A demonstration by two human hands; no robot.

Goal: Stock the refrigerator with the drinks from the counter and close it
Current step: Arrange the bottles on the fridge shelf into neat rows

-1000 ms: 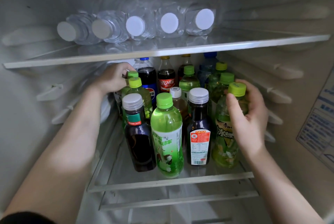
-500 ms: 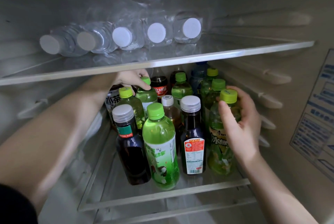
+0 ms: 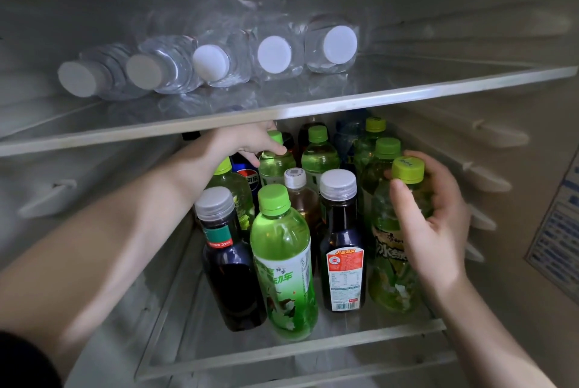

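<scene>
Step in hand, as I read it: settling drinks on the fridge's lower glass shelf (image 3: 313,348) — stocking stage, door not yet shut.

The right hand (image 3: 435,231) is wrapped round the neck and shoulder of a green-tea bottle (image 3: 391,278) at the front-right corner, thumb across the front, fingers behind. The bottle is upright and looks seated on the shelf, just beside the dark bottle with the red label (image 3: 343,246). The left hand (image 3: 250,143) reaches deep under the upper glass shelf (image 3: 344,102), fingers curled over the shoulder of a green-capped bottle (image 3: 274,168) in the back rows, next to a Pepsi bottle (image 3: 249,176).

Next move, prob.: let both go once they stand steady, draw the arms out w/o clipping the front row, then fetch whatever is left or shut the door. Counter isn't in view, so can't tell how many remain.

Materials: bottles look like smooth, slightly squeezable plastic, round, w/ ribbed screw caps in lime-green, silver and white, plus glossy wrap labels. They are tall, narrow and packed close — one nudge could domino them. The front row also has a dark bottle with the teal label (image 3: 232,262) and a green bottle with a white-green label (image 3: 283,268). Shelves are clear glass w/ pale trim, likely slick. On the upper one, water bottles (image 3: 272,55) lie on their sides, ribbed and clear, white caps facing out.
</scene>
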